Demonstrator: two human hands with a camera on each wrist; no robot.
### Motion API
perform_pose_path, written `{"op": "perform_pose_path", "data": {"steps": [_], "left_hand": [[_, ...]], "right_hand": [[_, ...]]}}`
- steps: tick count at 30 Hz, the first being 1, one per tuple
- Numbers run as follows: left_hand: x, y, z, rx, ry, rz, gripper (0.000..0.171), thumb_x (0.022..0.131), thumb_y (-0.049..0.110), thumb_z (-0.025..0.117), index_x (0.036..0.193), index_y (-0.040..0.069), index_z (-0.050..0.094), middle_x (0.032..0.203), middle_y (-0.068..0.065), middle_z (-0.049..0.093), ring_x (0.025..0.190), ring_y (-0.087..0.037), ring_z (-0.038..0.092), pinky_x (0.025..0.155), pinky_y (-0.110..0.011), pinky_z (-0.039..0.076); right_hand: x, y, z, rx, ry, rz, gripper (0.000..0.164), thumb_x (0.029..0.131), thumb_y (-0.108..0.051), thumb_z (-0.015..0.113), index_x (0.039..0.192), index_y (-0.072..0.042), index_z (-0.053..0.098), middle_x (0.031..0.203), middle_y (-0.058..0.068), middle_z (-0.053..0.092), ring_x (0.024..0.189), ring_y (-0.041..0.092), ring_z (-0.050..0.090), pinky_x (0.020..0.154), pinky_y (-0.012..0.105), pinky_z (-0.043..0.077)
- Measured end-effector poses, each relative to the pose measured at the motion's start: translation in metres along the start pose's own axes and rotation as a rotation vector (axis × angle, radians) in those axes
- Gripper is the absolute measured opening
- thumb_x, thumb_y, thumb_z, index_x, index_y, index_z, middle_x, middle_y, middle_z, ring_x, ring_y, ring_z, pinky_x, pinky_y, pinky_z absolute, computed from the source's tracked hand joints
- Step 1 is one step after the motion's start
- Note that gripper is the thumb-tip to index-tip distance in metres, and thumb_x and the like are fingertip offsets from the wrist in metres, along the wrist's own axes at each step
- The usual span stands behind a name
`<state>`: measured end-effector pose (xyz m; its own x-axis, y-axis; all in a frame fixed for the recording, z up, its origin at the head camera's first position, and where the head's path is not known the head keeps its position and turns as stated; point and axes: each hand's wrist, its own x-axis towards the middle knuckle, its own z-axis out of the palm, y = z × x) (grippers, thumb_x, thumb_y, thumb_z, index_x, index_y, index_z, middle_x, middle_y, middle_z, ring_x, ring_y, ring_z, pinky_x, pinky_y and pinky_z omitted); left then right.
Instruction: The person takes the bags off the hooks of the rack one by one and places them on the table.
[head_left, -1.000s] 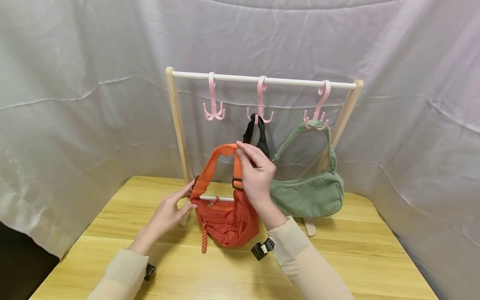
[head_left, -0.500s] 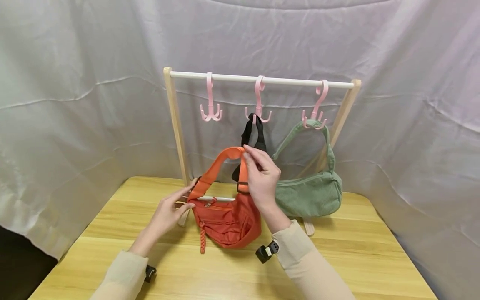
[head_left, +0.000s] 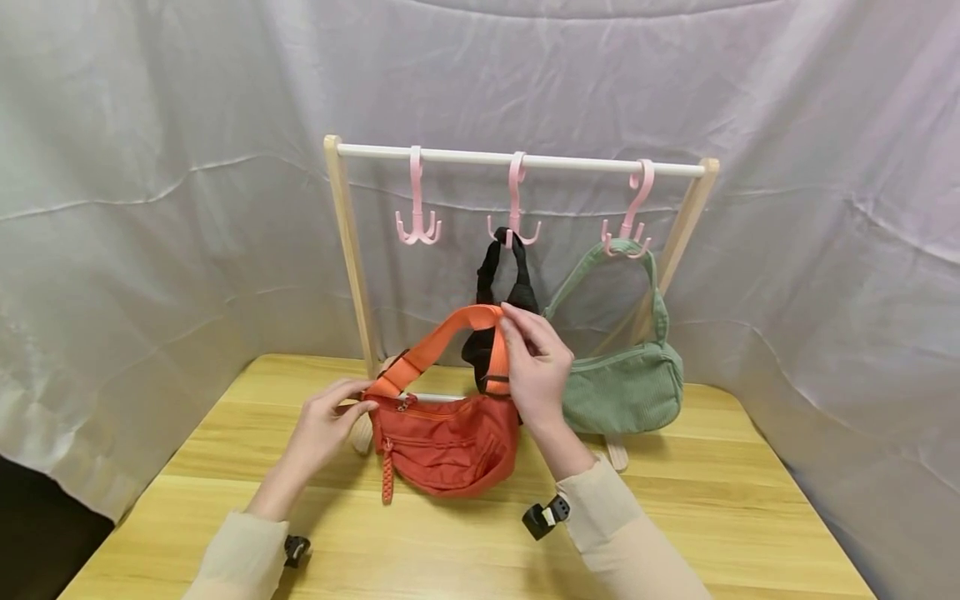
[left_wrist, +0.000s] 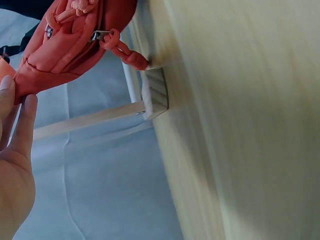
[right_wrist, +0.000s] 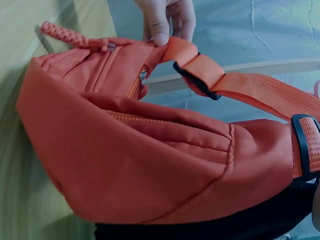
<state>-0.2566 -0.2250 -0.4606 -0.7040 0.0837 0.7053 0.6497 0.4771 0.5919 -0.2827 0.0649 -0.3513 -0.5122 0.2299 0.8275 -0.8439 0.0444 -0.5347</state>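
A red bag [head_left: 450, 446] with an orange strap [head_left: 438, 337] hangs between my hands, low over the table. With thumb and fingers, my left hand [head_left: 318, 429] pinches the bag's left upper corner, where the strap begins. My right hand [head_left: 536, 362] pinches the top of the strap at its right bend. In the left wrist view the braided zipper pull [left_wrist: 125, 54] dangles from the bag. A black buckle [right_wrist: 197, 80] shows on the strap in the right wrist view. Behind my right hand, a black bag [head_left: 480, 346] is partly hidden by the red one.
A wooden rack with a white rail [head_left: 465, 157] stands at the back, bearing three pink hooks. Nothing hangs on the left hook [head_left: 417, 221]. The middle hook [head_left: 514, 221] carries the black bag, the right hook [head_left: 628, 233] a green corduroy bag [head_left: 622, 392]. Grey cloth surrounds the table.
My right hand has moved right and slightly down, drawing the strap with it. My left hand has shifted a little left. The red bag looks more spread out and faces forward more.
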Motion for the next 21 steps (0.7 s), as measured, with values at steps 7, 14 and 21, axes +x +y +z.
{"op": "perform_pose_path", "data": {"steps": [7,14,21], "left_hand": [[0.002,0.008,-0.006,0.013,0.059,0.078,0.033,0.081,-0.012,0.079,0.111,0.002,0.079,0.106,-0.010,0.076,0.097,-0.012,0.071,0.078,-0.014,0.057],[0.006,0.018,-0.011,0.015,0.096,0.115,0.034,0.079,-0.016,0.079,0.108,0.001,0.080,0.100,-0.011,0.075,0.093,-0.002,0.067,0.073,-0.012,0.056],[0.011,0.026,-0.017,-0.009,0.117,0.178,0.039,0.073,-0.024,0.078,0.107,-0.004,0.078,0.096,-0.015,0.074,0.087,-0.004,0.065,0.073,-0.010,0.055]], "right_hand": [[-0.008,0.001,-0.010,-0.004,-0.007,-0.004,0.021,0.091,0.011,0.073,0.111,0.006,0.078,0.105,0.025,0.074,0.090,0.009,0.070,0.072,0.015,0.054],[-0.017,0.003,-0.020,0.010,-0.023,0.026,0.021,0.091,0.011,0.073,0.111,0.008,0.077,0.106,0.027,0.073,0.096,0.008,0.071,0.078,0.017,0.057],[-0.027,0.007,-0.031,0.018,-0.054,0.067,0.022,0.091,0.012,0.072,0.112,0.008,0.077,0.108,0.025,0.074,0.102,0.012,0.072,0.084,0.023,0.060]]}}
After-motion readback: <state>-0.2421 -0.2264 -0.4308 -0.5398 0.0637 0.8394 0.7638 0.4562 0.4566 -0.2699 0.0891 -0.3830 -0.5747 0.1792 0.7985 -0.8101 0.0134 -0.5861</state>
